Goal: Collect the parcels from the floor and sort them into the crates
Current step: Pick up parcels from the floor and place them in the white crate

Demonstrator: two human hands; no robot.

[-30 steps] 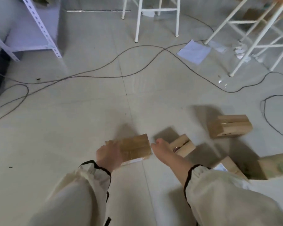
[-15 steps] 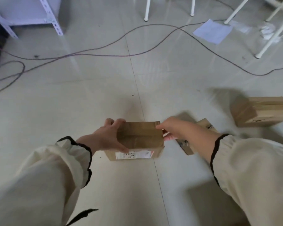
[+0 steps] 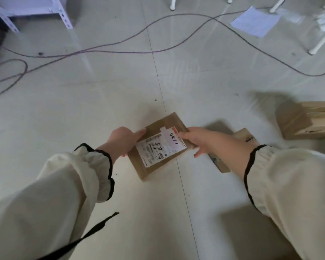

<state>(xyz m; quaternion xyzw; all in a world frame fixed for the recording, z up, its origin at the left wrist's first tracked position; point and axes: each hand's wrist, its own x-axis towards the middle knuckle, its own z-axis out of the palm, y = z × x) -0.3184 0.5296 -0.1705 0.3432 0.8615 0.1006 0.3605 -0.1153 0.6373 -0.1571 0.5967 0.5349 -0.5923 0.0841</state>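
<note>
From the head camera, looking down: the person holds one labelled parcel [image 3: 159, 145], a flat brown cardboard box, between both hands, its white shipping label facing up. The left hand [image 3: 123, 140] grips its left edge, thumb laid along the top and the other fingers curled under, out of sight. The right hand [image 3: 201, 139] pinches the right edge, thumb on the label beside a handwritten number, and one fingertip [image 3: 197, 154] pokes out below. The box looks tilted and lifted off the floor [image 3: 83, 109], though I can't be sure it's fully clear.

Just beyond the right hand's fingers, partly under that wrist, a second parcel [image 3: 247, 136] lies on the tiles. Well out past it to the right sits a third parcel [image 3: 306, 121], bulkier. Far ahead of both sets of fingers trail loose cables [image 3: 120, 51], with a sheet of paper [image 3: 255, 21] and a metal shelf frame [image 3: 63, 15].

No crate shows anywhere here, so by my reckoning nothing seen is sorted: one parcel in hand and at least two left to collect.
</note>
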